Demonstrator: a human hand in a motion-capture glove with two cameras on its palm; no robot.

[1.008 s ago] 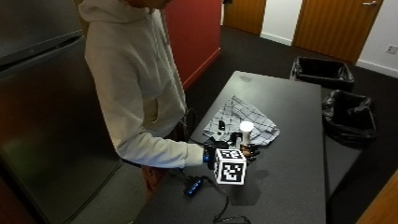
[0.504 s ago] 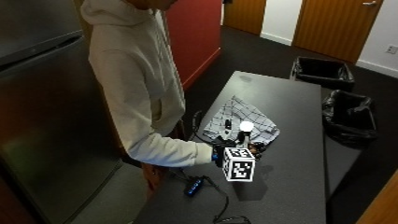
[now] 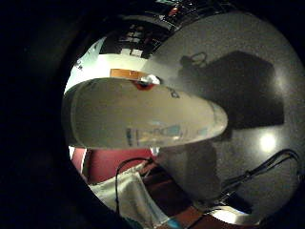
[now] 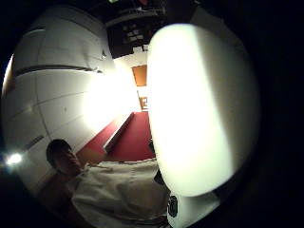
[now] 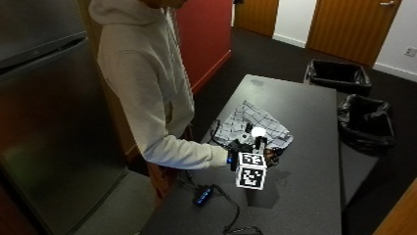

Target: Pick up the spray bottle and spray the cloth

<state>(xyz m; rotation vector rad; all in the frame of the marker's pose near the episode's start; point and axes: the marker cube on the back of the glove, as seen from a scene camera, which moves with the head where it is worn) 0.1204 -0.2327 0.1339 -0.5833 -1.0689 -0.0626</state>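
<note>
Person in a pale hoodie (image 5: pixel 143 83) is standing at the left edge of a dark table (image 5: pixel 306 196), arm reaching in toward frame centre. Gloved right hand (image 5: pixel 251 155) is sitting just below centre, mostly hidden behind the glove's gear; fingers themselves aren't showing, so can't tell from outside how they're set.

Bottle (image 5: pixel 259 134) is poking up right at that hand, white rounded top catching the light, over the near edge of the cloth (image 5: pixel 251 125). Both palm views are filling up with the same smooth, pale, rounded plastic body (image 3: pixel 143 119) (image 4: pixel 199 109), with a small red spot and a faint printed label showing on it in the little-finger view, so the bottle is lying close against the palm. Reading that as grasped, though no finger wrap is visible.

Cloth is lying crumpled on the table just above centre: white with a thin dark check, soft folds.

Around it: two black-lined bins (image 5: pixel 337 76) at upper right beyond the table, red wall (image 5: pixel 202 34) at upper centre, grey metal cabinet (image 5: pixel 45 98) filling the left. A small blue-lit device (image 5: pixel 203 196) is lying on the table at lower centre.
</note>
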